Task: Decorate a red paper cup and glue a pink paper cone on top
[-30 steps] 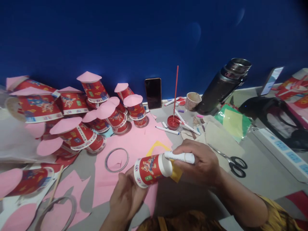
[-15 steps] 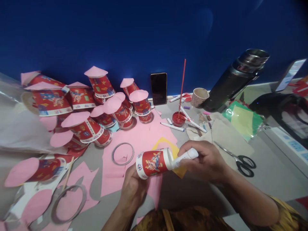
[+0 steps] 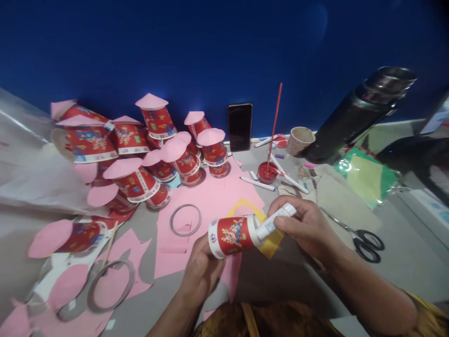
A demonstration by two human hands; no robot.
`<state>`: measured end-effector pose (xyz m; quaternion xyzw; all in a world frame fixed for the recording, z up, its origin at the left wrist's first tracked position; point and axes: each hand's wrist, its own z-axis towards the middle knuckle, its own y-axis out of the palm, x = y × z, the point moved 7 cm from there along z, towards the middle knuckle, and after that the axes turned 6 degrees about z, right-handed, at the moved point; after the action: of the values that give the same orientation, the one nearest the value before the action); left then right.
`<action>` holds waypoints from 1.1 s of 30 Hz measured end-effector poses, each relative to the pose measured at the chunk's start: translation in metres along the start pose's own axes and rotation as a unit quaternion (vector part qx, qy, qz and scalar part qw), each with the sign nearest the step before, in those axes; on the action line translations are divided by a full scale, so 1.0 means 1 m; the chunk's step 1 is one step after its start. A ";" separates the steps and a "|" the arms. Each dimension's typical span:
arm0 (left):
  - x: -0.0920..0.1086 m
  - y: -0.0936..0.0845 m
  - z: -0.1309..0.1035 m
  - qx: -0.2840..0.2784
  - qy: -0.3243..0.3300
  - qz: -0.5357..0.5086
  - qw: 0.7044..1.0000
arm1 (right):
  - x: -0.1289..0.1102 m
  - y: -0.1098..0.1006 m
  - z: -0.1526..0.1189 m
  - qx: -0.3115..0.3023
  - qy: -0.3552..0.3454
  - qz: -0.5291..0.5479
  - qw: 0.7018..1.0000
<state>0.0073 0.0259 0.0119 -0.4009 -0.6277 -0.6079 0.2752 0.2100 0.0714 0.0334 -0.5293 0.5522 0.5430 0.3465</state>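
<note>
A red paper cup (image 3: 234,234) with white bands and a printed figure lies sideways in my left hand (image 3: 201,267), whose fingers wrap under its left end. Between the thumb and fingers of my right hand (image 3: 307,224) is a white glue stick (image 3: 275,221). Its tip meets the rim at the cup's right end; whether it reaches inside I cannot tell. Behind the cup lies a yellow paper piece (image 3: 271,243), over pink paper sheets (image 3: 210,196). A roll of tape (image 3: 171,220) rests on the pink paper, left of the cup.
Several red cups with pink paper cones (image 3: 138,180) crowd the back left. A phone (image 3: 240,127) leans on the blue wall. Markers (image 3: 257,184), a small red pot (image 3: 267,173) with a stick, a tall black flask (image 3: 351,114) and scissors (image 3: 365,241) lie rightward.
The whole view has shifted, so things sit further right. My right hand has turned the glue stick slightly at the cup's rim; my left hand still holds the cup.
</note>
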 end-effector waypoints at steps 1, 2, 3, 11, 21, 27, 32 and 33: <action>-0.001 -0.003 0.000 0.006 -0.003 -0.011 1.000 | -0.002 0.002 0.000 -0.013 0.005 -0.001 1.000; -0.002 -0.008 0.000 0.012 -0.010 -0.026 1.000 | -0.005 0.004 0.000 -0.023 0.009 -0.008 1.000; -0.005 -0.012 0.000 0.019 -0.019 -0.043 0.999 | -0.007 0.005 0.000 -0.029 0.011 -0.020 0.999; -0.007 -0.006 -0.001 0.035 -0.024 -0.069 0.997 | -0.024 0.006 -0.004 -0.026 -0.019 -0.133 0.991; -0.004 -0.001 0.003 0.008 -0.069 -0.118 0.991 | -0.043 -0.003 -0.014 0.053 -0.208 -0.260 0.942; -0.006 0.001 0.004 -0.013 -0.090 -0.153 0.984 | -0.057 0.015 -0.017 0.012 -0.348 -0.296 0.889; -0.007 0.010 0.007 -0.045 -0.113 -0.160 0.980 | -0.056 0.017 -0.021 0.003 -0.372 -0.285 0.883; -0.008 0.011 0.007 -0.048 -0.119 -0.161 0.979 | -0.056 0.017 -0.021 0.003 -0.371 -0.276 0.887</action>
<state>0.0218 0.0307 0.0103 -0.3773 -0.6822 -0.6215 0.0776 0.2088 0.0599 0.0945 -0.4194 0.2167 0.5804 0.6636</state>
